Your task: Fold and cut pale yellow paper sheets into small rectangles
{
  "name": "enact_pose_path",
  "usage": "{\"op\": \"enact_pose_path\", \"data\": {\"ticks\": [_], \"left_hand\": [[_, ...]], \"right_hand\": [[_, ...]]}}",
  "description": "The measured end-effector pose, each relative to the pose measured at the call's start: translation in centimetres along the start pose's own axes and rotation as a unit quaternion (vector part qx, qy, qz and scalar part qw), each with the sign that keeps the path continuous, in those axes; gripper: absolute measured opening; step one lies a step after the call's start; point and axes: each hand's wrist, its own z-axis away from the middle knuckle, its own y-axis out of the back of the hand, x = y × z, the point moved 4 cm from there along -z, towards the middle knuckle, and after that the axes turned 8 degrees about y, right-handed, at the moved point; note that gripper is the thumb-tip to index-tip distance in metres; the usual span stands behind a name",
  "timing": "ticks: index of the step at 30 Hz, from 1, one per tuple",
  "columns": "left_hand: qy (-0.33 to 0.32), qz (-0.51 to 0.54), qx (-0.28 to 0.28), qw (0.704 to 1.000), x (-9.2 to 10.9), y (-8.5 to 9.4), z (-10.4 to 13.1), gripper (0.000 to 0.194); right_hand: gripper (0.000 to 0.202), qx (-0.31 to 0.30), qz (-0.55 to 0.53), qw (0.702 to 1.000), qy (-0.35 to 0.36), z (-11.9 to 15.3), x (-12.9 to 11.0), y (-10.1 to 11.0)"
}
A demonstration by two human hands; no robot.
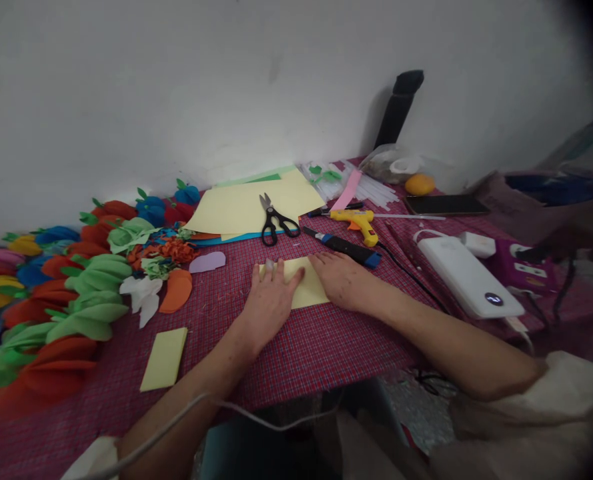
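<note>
A pale yellow sheet of paper point(308, 291) lies on the checked tablecloth, under both hands. My left hand point(271, 298) presses flat on its left part, fingers stretched forward. On its right edge my right hand point(345, 279) rests with the fingers extended and the palm down. Just beyond the right hand lies a blue and black utility knife point(343, 249). Black-handled scissors point(275, 223) sit farther back on large yellow sheets point(236, 205). A small stack of yellow paper point(164, 359) is to the left of my left forearm.
Several colourful paper pumpkins point(96, 293) crowd the left side, beside paper scraps point(163, 253). A yellow glue gun point(357, 221), a white power bank point(469, 277), a purple power strip point(523, 270) and a phone point(446, 205) lie right. A white cable point(271, 425) hangs in front.
</note>
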Motion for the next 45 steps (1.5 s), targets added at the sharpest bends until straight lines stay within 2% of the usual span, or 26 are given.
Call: {"op": "enact_pose_path", "data": {"ticks": [6,8,10,12,14,16,22,27,36,39,42,45], "left_hand": [[0.008,-0.001,-0.005,1.000,0.0,0.3,0.0,0.049],[0.006,-0.001,-0.001,1.000,0.0,0.3,0.0,0.049],[0.006,-0.004,0.002,1.000,0.0,0.3,0.0,0.049],[0.005,-0.007,0.005,1.000,0.0,0.2,0.0,0.047],[0.005,-0.008,0.003,1.000,0.0,0.1,0.0,0.046],[0.006,-0.007,-0.003,1.000,-0.1,0.1,-0.1,0.046],[0.026,0.001,-0.017,1.000,-1.2,-0.4,0.0,0.049],[0.056,-0.001,-0.022,0.998,-2.8,-0.5,0.6,0.050],[0.104,-0.017,-0.006,0.994,-4.3,0.0,1.6,0.048],[0.117,-0.028,-0.005,0.993,-5.4,0.5,2.0,0.044],[0.137,-0.026,0.026,0.990,-6.3,1.6,2.4,0.042],[0.126,-0.012,0.061,0.990,-5.7,2.6,2.3,0.043]], "right_hand": [[0.030,-0.022,0.021,0.998,-0.050,0.2,1.1,1.0],[0.030,-0.002,0.021,0.998,-0.065,-0.1,1.3,1.4],[0.029,0.044,0.011,0.998,-0.043,-0.6,1.1,1.7],[0.029,0.080,-0.019,0.996,0.026,-1.1,0.4,1.4],[0.032,0.083,-0.052,0.991,0.093,-1.4,-0.4,0.7],[0.036,0.076,-0.068,0.987,0.123,-1.6,-0.8,-0.2],[0.036,0.050,-0.055,0.991,0.114,-1.6,-0.6,-1.4],[0.035,0.047,-0.043,0.992,0.113,-1.7,-0.6,-1.5],[0.036,0.049,-0.031,0.992,0.116,-1.5,-0.9,-0.9],[0.036,0.051,-0.028,0.991,0.118,-1.6,-0.9,-1.0],[0.036,0.050,-0.021,0.991,0.122,-1.7,-0.9,-1.2],[0.032,0.058,-0.013,0.990,0.126,-1.7,-1.0,-1.3]]}}
